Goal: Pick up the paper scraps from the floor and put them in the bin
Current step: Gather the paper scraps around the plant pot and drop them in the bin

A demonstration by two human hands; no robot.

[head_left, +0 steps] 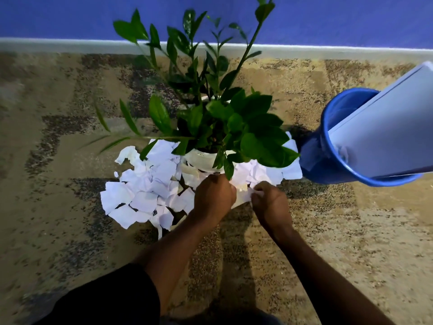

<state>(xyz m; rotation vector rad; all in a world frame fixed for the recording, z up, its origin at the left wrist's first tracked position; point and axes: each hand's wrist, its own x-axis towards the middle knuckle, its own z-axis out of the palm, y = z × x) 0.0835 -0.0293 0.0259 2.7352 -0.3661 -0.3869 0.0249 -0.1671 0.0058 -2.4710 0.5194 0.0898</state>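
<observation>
Curled fingers of the left hand [214,195] and right hand [269,202] grip paper scraps [243,195] between them, just before the white plant pot [201,159]. More scraps ring the pot on the carpet [70,207]; the blue bin [314,160] stands nearby, right.

Scraps [140,191] lie piled on carpet [58,184] around the front and left of a white pot [201,159] holding a leafy plant [234,118]; more scraps lie right of the pot, reaching the blue bin [314,160]. Left hand [214,198] and right hand [269,205] are close together in front of the pot, fingers curled, gripping a scrap between them. A white board [386,137] covers part of the bin mouth. Blue wall [70,17] and pale skirting [58,44] behind.
</observation>
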